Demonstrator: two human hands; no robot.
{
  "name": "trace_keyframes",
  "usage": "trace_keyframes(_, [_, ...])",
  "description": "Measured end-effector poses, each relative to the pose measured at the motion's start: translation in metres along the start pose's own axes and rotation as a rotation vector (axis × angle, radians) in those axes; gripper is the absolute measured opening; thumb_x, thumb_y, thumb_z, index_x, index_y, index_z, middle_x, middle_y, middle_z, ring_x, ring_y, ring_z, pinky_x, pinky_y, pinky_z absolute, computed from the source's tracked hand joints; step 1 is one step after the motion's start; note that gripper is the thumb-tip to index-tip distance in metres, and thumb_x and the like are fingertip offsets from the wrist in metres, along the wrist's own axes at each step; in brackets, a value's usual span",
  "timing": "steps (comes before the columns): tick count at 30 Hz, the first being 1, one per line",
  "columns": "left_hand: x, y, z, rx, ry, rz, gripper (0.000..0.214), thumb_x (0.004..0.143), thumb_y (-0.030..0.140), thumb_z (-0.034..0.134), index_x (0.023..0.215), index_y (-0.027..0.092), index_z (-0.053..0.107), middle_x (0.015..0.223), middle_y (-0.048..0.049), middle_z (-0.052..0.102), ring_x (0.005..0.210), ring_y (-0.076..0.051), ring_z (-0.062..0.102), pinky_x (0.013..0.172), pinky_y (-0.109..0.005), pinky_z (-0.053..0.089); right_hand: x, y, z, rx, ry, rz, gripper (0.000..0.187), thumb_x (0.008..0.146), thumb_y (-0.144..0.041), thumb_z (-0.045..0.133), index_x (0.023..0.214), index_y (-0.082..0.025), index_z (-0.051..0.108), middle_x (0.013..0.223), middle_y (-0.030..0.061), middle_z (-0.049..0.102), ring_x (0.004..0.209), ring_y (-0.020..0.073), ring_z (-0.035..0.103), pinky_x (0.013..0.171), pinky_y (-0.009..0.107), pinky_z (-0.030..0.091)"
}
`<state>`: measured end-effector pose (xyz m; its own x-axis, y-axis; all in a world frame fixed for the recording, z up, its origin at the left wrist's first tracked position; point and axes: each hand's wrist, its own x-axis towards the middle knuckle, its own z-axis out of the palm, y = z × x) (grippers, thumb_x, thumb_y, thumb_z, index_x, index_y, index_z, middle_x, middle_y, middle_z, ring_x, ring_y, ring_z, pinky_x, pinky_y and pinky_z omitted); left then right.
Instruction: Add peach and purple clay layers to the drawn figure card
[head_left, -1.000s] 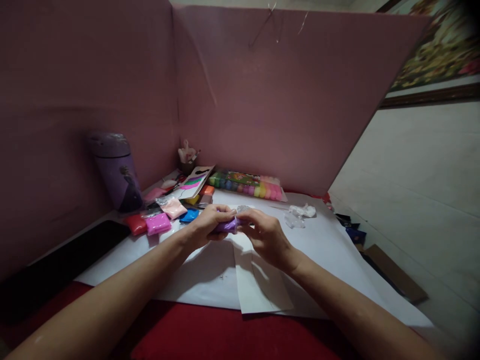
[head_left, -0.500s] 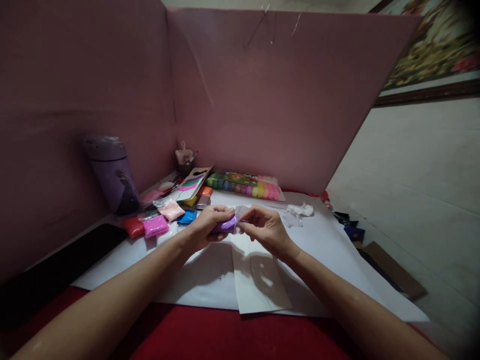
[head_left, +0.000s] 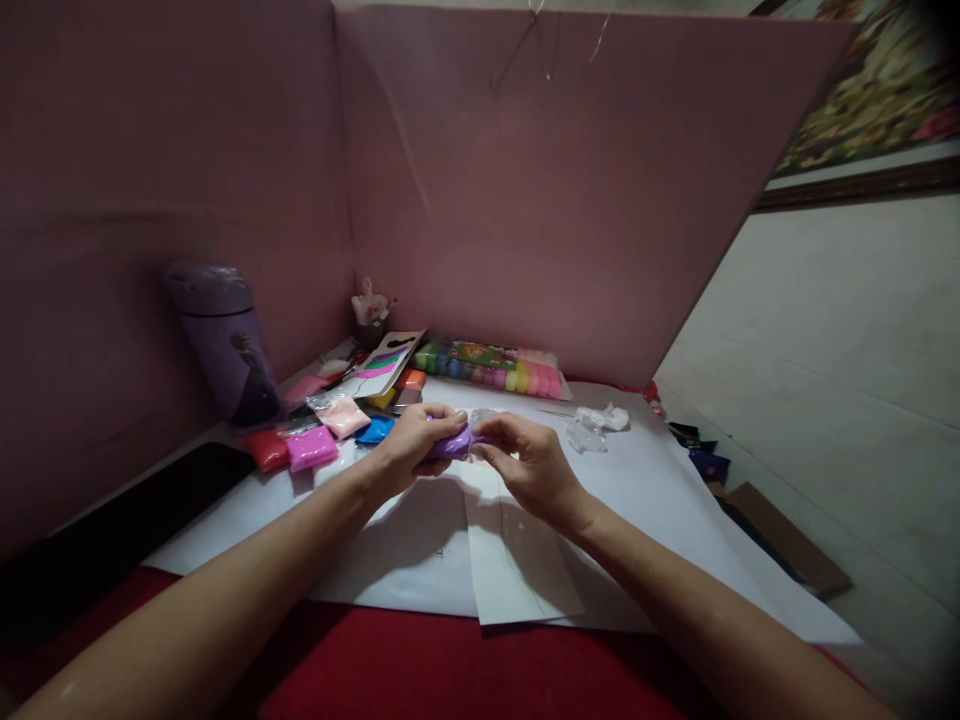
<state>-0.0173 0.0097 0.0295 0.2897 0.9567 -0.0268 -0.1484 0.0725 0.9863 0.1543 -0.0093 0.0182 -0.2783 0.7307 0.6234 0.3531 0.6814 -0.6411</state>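
Note:
My left hand (head_left: 421, 442) is closed round a purple clay packet (head_left: 451, 445) in a clear wrapper, its thumb lying on top. At the packet's right end, my right hand (head_left: 529, 462) pinches the clear plastic between thumb and fingers. Both hands are above a cream sheet of paper (head_left: 517, 575) with a faint line drawn on it. Left of my hands lie small packets: a blue one (head_left: 373, 431), a bright pink one (head_left: 312, 448), a peach one (head_left: 341, 414) and a red one (head_left: 266, 450).
A purple tumbler (head_left: 225, 345) stands at the left by a dark flat object (head_left: 135, 520). Behind my hands lie a painted card (head_left: 382, 368) and a multicoloured clay pack (head_left: 487, 370). Crumpled white plastic (head_left: 602, 418) is to the right. Pink panels (head_left: 540, 200) enclose the back and left.
Both hands stay on the purple packet with nearly the same grip. The view has shifted very slightly.

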Motion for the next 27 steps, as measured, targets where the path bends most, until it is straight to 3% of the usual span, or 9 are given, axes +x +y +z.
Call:
trace_keyframes(4, [-0.001, 0.001, 0.003, -0.018, -0.008, -0.018, 0.048, 0.056, 0.048, 0.084, 0.062, 0.016, 0.049, 0.044, 0.0027, 0.049, 0.031, -0.005, 0.036, 0.028, -0.014, 0.019, -0.001, -0.002, 0.001, -0.09, 0.028, -0.083, 0.008, 0.081, -0.019, 0.065, 0.088, -0.018, 0.069, 0.083, 0.0067, 0.068, 0.076, 0.0185, 0.062, 0.069, 0.032, 0.049])
trace_keyframes(15, [-0.003, -0.003, 0.006, -0.068, -0.004, -0.032, 0.043, 0.061, 0.042, 0.083, 0.062, 0.015, 0.049, 0.045, 0.0046, 0.046, 0.033, -0.004, 0.035, 0.029, -0.014, 0.018, -0.002, -0.006, 0.004, 0.095, -0.014, 0.087, 0.005, 0.077, -0.019, 0.063, 0.076, -0.018, 0.069, 0.07, 0.0022, 0.066, 0.063, 0.0132, 0.056, 0.058, 0.026, 0.045])
trace_keyframes(18, [-0.001, -0.004, 0.003, -0.072, -0.022, -0.039, 0.041, 0.063, 0.04, 0.082, 0.062, 0.014, 0.05, 0.045, 0.0043, 0.046, 0.032, -0.003, 0.034, 0.029, -0.014, 0.017, 0.001, -0.003, 0.005, 0.219, 0.045, 0.177, 0.003, 0.07, -0.019, 0.067, 0.069, -0.018, 0.066, 0.062, -0.0011, 0.062, 0.054, 0.0103, 0.05, 0.051, 0.024, 0.04])
trace_keyframes(22, [0.001, -0.003, 0.0, -0.082, -0.033, -0.028, 0.038, 0.065, 0.039, 0.08, 0.065, 0.014, 0.052, 0.047, 0.0031, 0.048, 0.031, -0.004, 0.036, 0.028, -0.015, 0.019, 0.006, -0.002, 0.002, 0.505, 0.108, 0.32, 0.015, 0.069, -0.027, 0.073, 0.067, -0.018, 0.061, 0.051, -0.0044, 0.058, 0.042, 0.0074, 0.044, 0.042, 0.022, 0.034])
trace_keyframes(27, [0.001, 0.0, -0.001, -0.092, -0.027, -0.02, 0.037, 0.064, 0.039, 0.08, 0.066, 0.013, 0.053, 0.048, 0.0027, 0.049, 0.031, -0.004, 0.036, 0.028, -0.015, 0.019, 0.008, -0.001, -0.002, 0.557, 0.057, 0.307, 0.02, 0.073, -0.033, 0.075, 0.077, -0.017, 0.065, 0.056, -0.0024, 0.061, 0.044, 0.0091, 0.049, 0.044, 0.023, 0.038])
